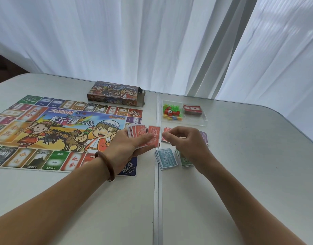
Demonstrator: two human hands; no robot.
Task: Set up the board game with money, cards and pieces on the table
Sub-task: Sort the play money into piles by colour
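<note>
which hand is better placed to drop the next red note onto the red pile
Right, probably. The right hand hangs just above the red pile, while the left hand grips the fan of red notes over the board's corner. Whether the right already pinches a note is unclear.

Game board (63, 131): unfolded, flat, printed face up, on the left part of the table (240, 165). Red notes (143, 137): fanned, marked 10000, gripped in the left hand (123, 145) over the board's right edge. Second red pile (167, 131): on the table just to the right, partly hidden. Purple notes (204, 137): beside it, also partly hidden. Blue notes (167, 159) and green notes (184, 161): loose stacks, side by side, nearer. Card deck (192, 109), red-topped, and mixed coloured pieces (171, 112): together in a clear tray (203, 121), farther back.
</note>
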